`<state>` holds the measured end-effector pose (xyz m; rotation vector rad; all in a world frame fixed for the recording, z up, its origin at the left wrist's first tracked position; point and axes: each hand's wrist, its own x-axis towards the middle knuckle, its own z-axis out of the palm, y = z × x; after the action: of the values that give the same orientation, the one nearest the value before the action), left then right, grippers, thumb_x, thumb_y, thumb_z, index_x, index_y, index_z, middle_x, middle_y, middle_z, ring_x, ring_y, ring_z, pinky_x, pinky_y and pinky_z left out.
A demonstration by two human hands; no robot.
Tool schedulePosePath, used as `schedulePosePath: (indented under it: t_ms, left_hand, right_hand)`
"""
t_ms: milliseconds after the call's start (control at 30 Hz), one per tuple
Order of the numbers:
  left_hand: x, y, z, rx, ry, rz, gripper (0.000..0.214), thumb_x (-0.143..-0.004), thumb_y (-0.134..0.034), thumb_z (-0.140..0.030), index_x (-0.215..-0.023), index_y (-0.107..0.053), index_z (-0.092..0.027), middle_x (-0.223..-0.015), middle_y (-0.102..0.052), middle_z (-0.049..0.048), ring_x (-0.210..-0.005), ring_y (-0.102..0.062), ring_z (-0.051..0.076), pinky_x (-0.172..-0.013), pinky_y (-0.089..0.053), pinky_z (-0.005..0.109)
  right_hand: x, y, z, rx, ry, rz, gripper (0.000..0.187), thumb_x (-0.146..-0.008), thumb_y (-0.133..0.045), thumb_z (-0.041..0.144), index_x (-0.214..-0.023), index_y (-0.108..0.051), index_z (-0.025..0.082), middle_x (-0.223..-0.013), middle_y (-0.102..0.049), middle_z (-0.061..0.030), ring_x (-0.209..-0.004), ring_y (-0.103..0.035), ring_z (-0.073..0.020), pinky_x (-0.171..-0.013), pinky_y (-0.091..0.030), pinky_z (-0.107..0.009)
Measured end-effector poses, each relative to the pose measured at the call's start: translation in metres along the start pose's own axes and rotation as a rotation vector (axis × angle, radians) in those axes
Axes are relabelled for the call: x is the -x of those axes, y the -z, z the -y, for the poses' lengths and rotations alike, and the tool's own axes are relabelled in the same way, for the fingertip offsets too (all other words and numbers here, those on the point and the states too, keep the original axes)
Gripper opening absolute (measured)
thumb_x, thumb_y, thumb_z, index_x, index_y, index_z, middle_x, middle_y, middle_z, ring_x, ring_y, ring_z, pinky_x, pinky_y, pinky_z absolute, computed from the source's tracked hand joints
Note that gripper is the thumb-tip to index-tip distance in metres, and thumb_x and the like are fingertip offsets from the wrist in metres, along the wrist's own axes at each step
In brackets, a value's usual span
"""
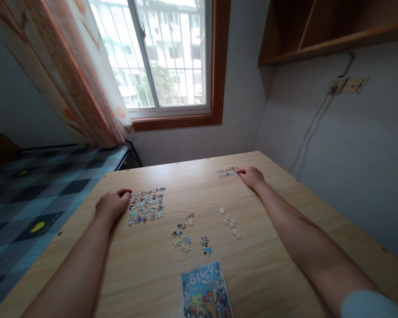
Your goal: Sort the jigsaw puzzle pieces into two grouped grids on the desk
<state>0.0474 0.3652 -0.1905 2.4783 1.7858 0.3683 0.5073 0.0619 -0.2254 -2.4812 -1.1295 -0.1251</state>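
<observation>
My left hand (113, 204) rests on the table, fingers bent together at the top left corner of a block of jigsaw puzzle pieces (147, 206) laid in several rows. Its fingertips close on a piece at that corner. Farther off, my right hand (252, 176) pinches a piece at the right end of a smaller group of puzzle pieces (226, 172), set in two rows. Between my arms lie loose pieces: a scattered colourful cluster (182, 234), two more pieces (206, 246) beside it, and several pale pieces (230, 222) to the right.
A blue Bluey picture box or card (205, 291) lies at the near edge of view on the wooden table (146, 274). A checked bed (29, 198) stands left. Behind are a curtain (76, 70) and window (172, 57); a shelf (331, 44) and socket (337, 86) are right.
</observation>
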Motion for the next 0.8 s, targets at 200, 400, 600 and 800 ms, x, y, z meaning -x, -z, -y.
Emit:
schedulePosePath:
  t_ms: [200, 400, 600, 800]
  left_hand:
    - [0.0009, 0.0016, 0.0000, -0.003, -0.023, 0.017, 0.042, -0.087, -0.051, -0.041, -0.114, -0.077, -0.022, -0.098, -0.076, 0.0106, -0.087, -0.067, 0.029, -0.073, -0.049, 0.035]
    - [-0.0012, -0.0011, 0.0015, -0.026, -0.012, 0.023, 0.043, -0.089, -0.047, -0.044, -0.115, -0.077, -0.026, -0.105, -0.077, 0.0089, -0.092, -0.069, 0.029, -0.072, -0.049, 0.033]
    - [-0.0032, -0.0041, 0.0046, -0.020, -0.034, -0.003, 0.044, -0.086, -0.049, -0.043, -0.113, -0.078, -0.026, -0.101, -0.077, 0.0086, -0.089, -0.068, 0.029, -0.071, -0.049, 0.034]
    - [-0.0004, -0.0011, 0.0019, -0.027, -0.037, -0.009, 0.044, -0.086, -0.048, -0.043, -0.113, -0.078, -0.026, -0.105, -0.077, 0.0087, -0.093, -0.068, 0.030, -0.072, -0.049, 0.034]
  right_hand:
    - [0.0010, -0.0021, 0.0017, 0.000, -0.009, -0.009, 0.027, -0.094, -0.058, 0.037, -0.111, -0.079, 0.032, -0.121, -0.074, -0.0003, -0.109, -0.068, -0.0205, -0.089, -0.052, -0.027]
    - [0.0008, -0.0044, -0.0014, -0.003, -0.004, -0.015, 0.026, -0.094, -0.060, 0.037, -0.110, -0.079, 0.034, -0.121, -0.074, 0.0016, -0.109, -0.068, -0.0197, -0.088, -0.052, -0.026]
    - [0.0011, -0.0048, -0.0020, 0.004, 0.001, -0.020, 0.026, -0.094, -0.060, 0.038, -0.110, -0.080, 0.034, -0.120, -0.075, 0.0003, -0.107, -0.068, -0.0202, -0.087, -0.053, -0.026]
    - [0.0013, -0.0051, -0.0016, 0.000, 0.007, -0.029, 0.026, -0.094, -0.060, 0.038, -0.110, -0.080, 0.033, -0.119, -0.075, -0.0001, -0.107, -0.068, -0.0201, -0.087, -0.053, -0.026]
